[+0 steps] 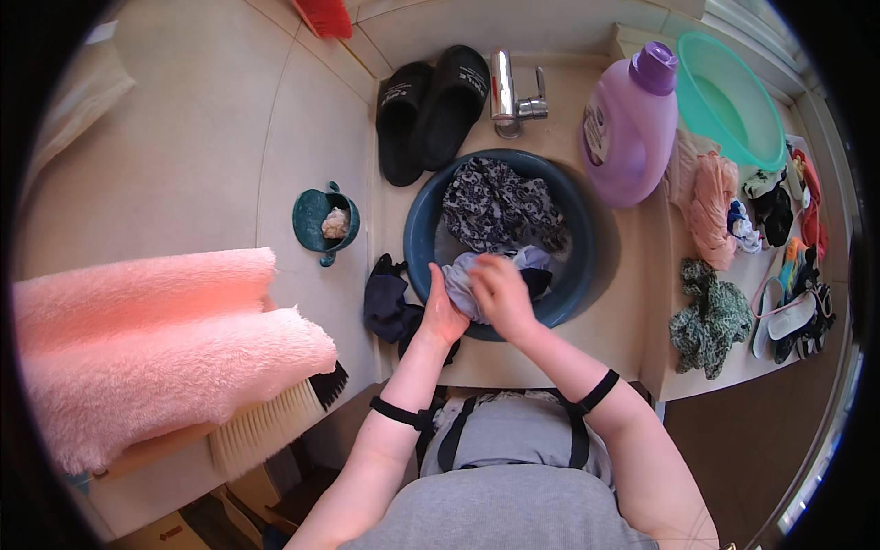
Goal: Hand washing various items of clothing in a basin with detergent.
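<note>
A blue round basin stands in front of me with some suds and wet laundry in it. My left hand cups a pale lavender cloth over the basin's near side, thumb pointing up. Slightly blurred, my right hand is on the same cloth with its fingers curled, hiding part of it. Behind them a black-and-white patterned garment is bunched up. A dark piece of cloth lies to the right of my right hand, inside the basin.
Black slippers and a chrome faucet stand behind the basin. A purple detergent bottle, a green tub and several bunched clothes are rightward. Leftward are dark cloth, a teal dish, a pink towel and a brush.
</note>
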A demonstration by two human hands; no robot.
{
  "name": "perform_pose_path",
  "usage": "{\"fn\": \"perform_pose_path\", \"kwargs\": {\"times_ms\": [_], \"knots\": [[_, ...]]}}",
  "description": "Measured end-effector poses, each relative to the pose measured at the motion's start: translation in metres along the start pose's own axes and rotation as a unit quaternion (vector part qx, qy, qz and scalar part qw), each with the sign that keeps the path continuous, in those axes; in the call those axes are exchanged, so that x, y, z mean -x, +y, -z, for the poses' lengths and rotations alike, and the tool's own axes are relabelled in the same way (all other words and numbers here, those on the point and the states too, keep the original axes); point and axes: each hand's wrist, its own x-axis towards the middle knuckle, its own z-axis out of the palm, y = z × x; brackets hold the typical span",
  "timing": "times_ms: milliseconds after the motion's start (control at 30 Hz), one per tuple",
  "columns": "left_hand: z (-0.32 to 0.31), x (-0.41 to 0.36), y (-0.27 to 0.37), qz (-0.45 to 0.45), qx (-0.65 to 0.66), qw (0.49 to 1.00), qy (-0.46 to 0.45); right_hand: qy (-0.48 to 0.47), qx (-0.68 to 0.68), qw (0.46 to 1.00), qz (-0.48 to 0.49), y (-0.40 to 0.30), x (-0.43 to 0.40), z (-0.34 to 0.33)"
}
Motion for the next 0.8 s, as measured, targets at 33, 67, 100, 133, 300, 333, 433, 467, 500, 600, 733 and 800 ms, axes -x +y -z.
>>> {"fn": "perform_pose_path", "kwargs": {"times_ms": [33,67,100,133,300,333,433,467,500,600,733,800], "knots": [[0.004,-0.001,-0.002,0.002,0.001,1.000,-0.001,-0.038,0.010,0.998,0.055,-0.004,0.007,0.000],[0.010,-0.003,-0.005,0.001,-0.004,1.000,0.014,-0.079,0.020,0.994,0.072,-0.002,0.013,-0.006],[0.010,-0.004,-0.007,0.002,-0.010,1.000,0.027,-0.118,0.030,0.989,0.089,0.002,0.014,-0.011],[0.010,-0.004,-0.011,-0.013,-0.054,0.998,0.018,-0.137,0.043,0.987,0.065,0.012,0.011,-0.008],[0.002,0.007,-0.008,-0.045,-0.042,0.997,-0.056,-0.191,0.013,0.980,0.046,0.020,0.003,-0.001],[-0.002,0.010,-0.005,-0.026,-0.001,0.997,-0.066,-0.200,0.122,0.964,0.124,0.002,0.005,0.000],[-0.003,0.013,-0.005,0.003,0.078,0.992,-0.098,-0.153,0.066,0.978,0.127,-0.006,0.020,-0.015],[-0.003,0.014,-0.010,0.008,0.093,0.990,-0.101,-0.162,0.056,0.980,0.099,0.002,0.016,-0.017],[-0.007,0.015,-0.014,0.014,0.108,0.989,-0.105,-0.171,0.046,0.982,0.071,0.011,0.008,-0.019],[-0.013,0.018,-0.025,-0.003,0.081,0.991,-0.104,-0.142,-0.133,0.961,-0.195,0.014,-0.016,-0.012],[0.001,0.022,-0.012,0.009,0.156,0.982,-0.103,-0.094,0.014,0.993,0.063,-0.015,0.019,-0.030],[0.008,0.021,-0.017,0.016,0.169,0.982,-0.084,-0.073,0.023,0.992,0.104,-0.013,0.022,-0.034]]}}
